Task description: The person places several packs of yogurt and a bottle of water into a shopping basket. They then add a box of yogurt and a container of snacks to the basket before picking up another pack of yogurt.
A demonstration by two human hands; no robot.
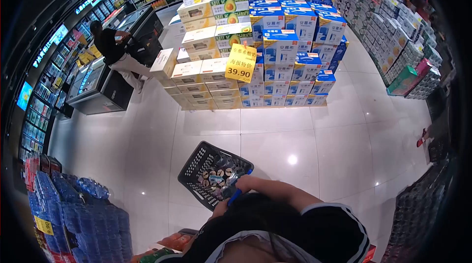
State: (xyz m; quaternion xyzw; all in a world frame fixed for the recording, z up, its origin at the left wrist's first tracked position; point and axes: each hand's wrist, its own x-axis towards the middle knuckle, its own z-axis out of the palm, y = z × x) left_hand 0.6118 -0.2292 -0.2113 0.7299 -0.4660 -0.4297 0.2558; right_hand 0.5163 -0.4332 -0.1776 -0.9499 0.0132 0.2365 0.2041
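Note:
A dark grey plastic shopping basket (191,167) with perforated walls hangs in front of my body. Inside it lie several round-lidded cups (219,173) and clear plastic packaging; their exact kind is too small to tell. My right hand (246,184) is closed around the basket's blue handle (234,197) near its right end. Lower and to the left, my left hand (220,208) is closed at the other end of the handle, its fingers partly hidden by my arm and dark top.
Ahead stands a tall stack of blue-and-white and cream cartons (280,56) with a yellow price sign (241,61). Blue bottle packs (93,219) rise at lower left. A person (110,46) with a cart stands by the freezer (101,86). More cartons line the right.

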